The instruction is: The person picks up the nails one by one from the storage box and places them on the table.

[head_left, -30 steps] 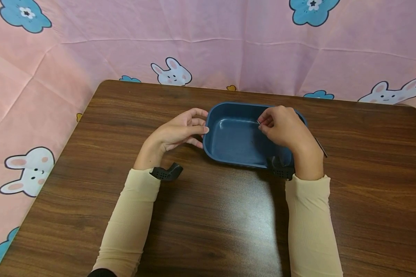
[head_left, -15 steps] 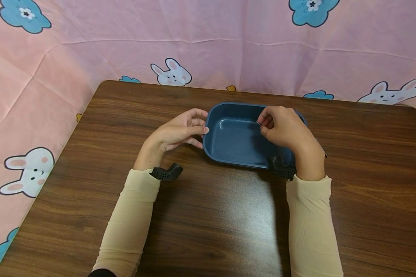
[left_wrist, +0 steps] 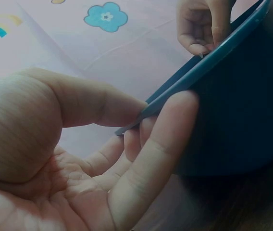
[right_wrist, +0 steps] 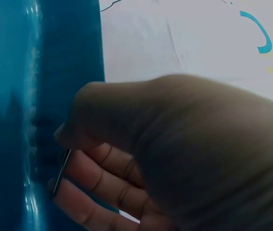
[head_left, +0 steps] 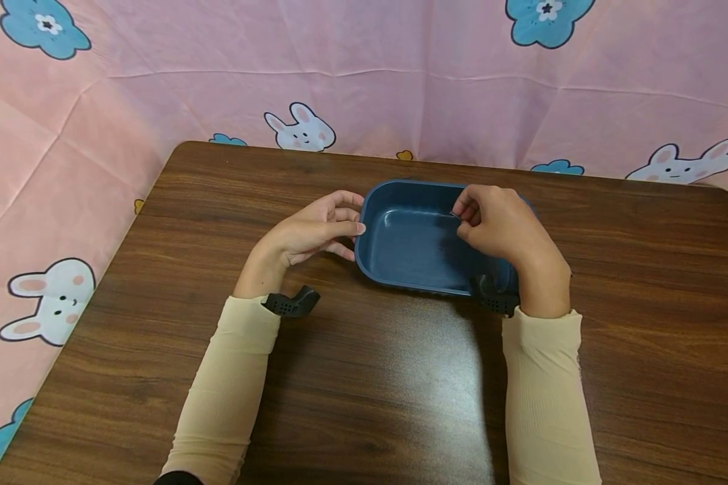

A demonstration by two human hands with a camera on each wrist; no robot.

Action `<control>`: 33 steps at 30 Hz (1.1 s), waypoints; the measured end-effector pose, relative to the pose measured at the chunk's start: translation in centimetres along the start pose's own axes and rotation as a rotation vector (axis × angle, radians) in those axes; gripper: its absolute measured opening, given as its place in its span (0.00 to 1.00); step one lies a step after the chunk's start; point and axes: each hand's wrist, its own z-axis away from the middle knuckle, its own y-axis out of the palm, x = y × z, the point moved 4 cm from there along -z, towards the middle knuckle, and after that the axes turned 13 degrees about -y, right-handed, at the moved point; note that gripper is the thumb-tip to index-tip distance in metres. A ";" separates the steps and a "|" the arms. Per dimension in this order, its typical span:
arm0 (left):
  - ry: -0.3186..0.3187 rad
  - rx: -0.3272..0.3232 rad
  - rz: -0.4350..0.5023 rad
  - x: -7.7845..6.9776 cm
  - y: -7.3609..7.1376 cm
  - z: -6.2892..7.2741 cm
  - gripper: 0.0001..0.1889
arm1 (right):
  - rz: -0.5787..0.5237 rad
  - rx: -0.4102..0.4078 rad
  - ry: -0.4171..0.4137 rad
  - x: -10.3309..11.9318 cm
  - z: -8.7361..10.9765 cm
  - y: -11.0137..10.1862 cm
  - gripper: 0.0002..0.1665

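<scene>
A blue rectangular plastic basin [head_left: 412, 288] stands on the table. My left hand [head_left: 315, 225] grips its left rim, thumb on top and fingers beneath, as the left wrist view shows. My right hand [head_left: 500, 219] is over the basin's right part. Between its thumb and fingers it pinches a small, thin, dark metallic piece [right_wrist: 61, 173]. Only a tip of that piece shows in the head view, so its kind cannot be told. The right hand and wrist hide the basin's right end.
The brown wooden table [head_left: 370, 391] extends on all sides of the basin. A pink cloth [head_left: 364, 47] with rabbits and flowers hangs behind and at the left. Black wrist mounts [head_left: 292, 302] sit by both cuffs.
My right hand has shifted very slightly right, still pinching the thin piece. Its wrist now covers nearly all of a thin dark stick that showed beside it. The left hand keeps still.
</scene>
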 end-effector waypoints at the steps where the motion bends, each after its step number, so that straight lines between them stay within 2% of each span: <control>1: 0.000 0.001 0.000 0.0 0.0 0.0 0.29 | 0.002 -0.001 0.001 0.0 0.0 0.0 0.11; 33: 0.002 0.005 -0.001 0.1 -0.1 -0.2 0.29 | 0.011 0.033 -0.009 -0.4 0.3 -0.3 0.11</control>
